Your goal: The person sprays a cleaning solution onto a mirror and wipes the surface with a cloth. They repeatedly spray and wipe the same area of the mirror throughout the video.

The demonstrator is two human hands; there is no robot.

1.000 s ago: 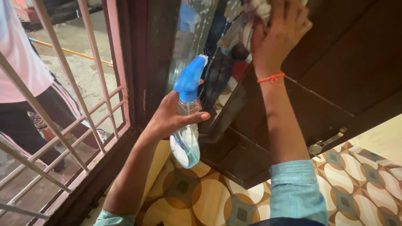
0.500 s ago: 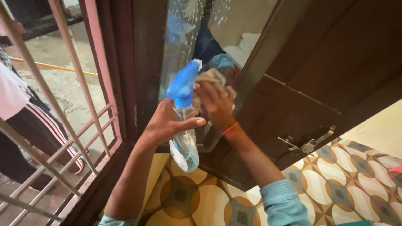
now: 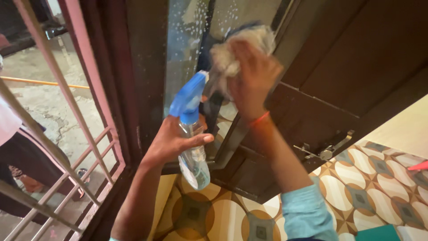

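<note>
Head view, left hand (image 3: 171,140) wrapped around clear spray bottle (image 3: 191,134) with blue nozzle, right hand (image 3: 249,78) clutching grey rag (image 3: 232,49) against spattered glass pane (image 3: 183,40) of dark wooden door (image 3: 356,67), pink window bars (image 3: 67,93) at left, patterned floor (image 3: 356,178) below.

The spray bottle (image 3: 192,143) is clear plastic with a blue trigger head, held upright and tilted slightly, a little liquid showing in its rounded base. The cloth (image 3: 232,53) is a pale, crumpled wad, blurred, pressed against the glass pane (image 3: 187,40), which is speckled with white droplets.
</note>
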